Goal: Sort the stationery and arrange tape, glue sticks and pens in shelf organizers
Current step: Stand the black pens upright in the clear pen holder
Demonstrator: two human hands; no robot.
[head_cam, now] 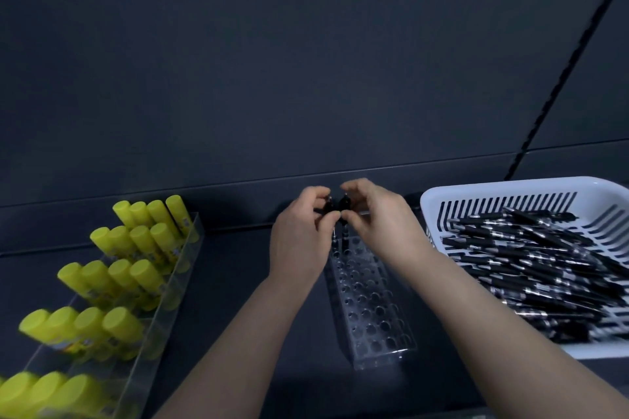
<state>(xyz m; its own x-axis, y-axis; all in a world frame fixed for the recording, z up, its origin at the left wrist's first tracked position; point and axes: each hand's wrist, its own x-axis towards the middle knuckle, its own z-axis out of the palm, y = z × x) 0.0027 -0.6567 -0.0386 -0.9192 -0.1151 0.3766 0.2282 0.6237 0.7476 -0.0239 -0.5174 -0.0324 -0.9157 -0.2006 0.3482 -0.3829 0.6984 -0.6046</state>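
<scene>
The left hand (299, 241) and the right hand (377, 218) met over the far end of a clear rack (371, 309), each with fingers and thumb curled to pinch a black pen near its top. The left pen (328, 206) and the right pen (344, 204) stood upright side by side, nearly touching, with their lower ends down at the rack's farthest row of holes. Whether the tips sat inside those holes could not be told. The rack lay lengthwise on the dark shelf (238, 282), and the rest of its holes were unfilled.

To the right, just beside the right forearm, a white slotted basket (510, 185) held a loose heap of black pens (544, 269). To the left, well apart from the rack, a clear stepped organizer (170, 286) held yellow glue sticks (136, 241) standing in rows and leaning back. A dark back panel (306, 61) rose behind the shelf.
</scene>
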